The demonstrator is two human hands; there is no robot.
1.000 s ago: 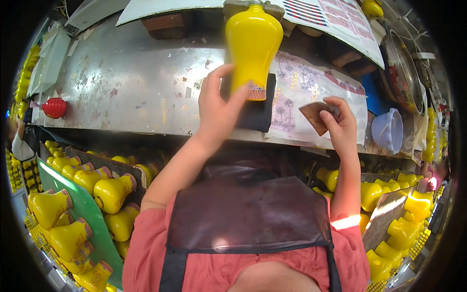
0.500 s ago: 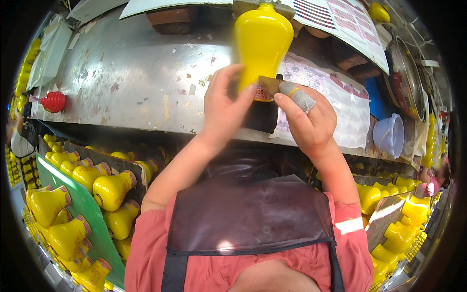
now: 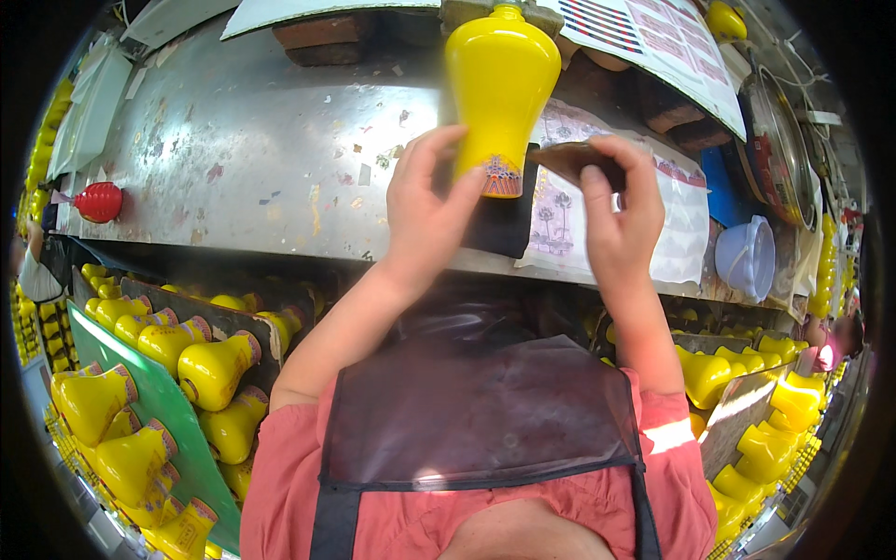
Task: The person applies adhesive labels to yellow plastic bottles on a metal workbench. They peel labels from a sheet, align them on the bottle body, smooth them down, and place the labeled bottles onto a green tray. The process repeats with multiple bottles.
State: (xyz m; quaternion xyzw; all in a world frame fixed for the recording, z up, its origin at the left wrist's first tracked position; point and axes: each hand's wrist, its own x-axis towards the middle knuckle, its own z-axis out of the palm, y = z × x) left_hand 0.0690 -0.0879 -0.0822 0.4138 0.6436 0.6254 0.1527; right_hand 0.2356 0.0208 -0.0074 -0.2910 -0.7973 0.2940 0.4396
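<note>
A glossy yellow bottle (image 3: 502, 84) lies with its narrow neck pointing away from me and its base toward me. Round its base runs a patterned blue and red decal band (image 3: 502, 175). My left hand (image 3: 429, 201) grips the bottle from the left near that band, thumb beside the pattern. Between thumb and fingers of my right hand (image 3: 627, 201) is a thin brown scraper (image 3: 571, 161), held apart from the bottle on its right. A black cloth (image 3: 504, 229) lies under the bottle's base, at the table's front edge.
Sheets with printed flower decals (image 3: 579, 219) cover the metal table (image 3: 261, 159) on the right. A pale blue bucket (image 3: 745, 257) stands beyond them, and a red ribbed container (image 3: 99, 202) at far left. Several yellow bottles (image 3: 215, 369) fill racks below on both sides.
My right hand has drawn the scraper off the bottle's base to the right, uncovering the decal band. My left hand stays on the bottle.
</note>
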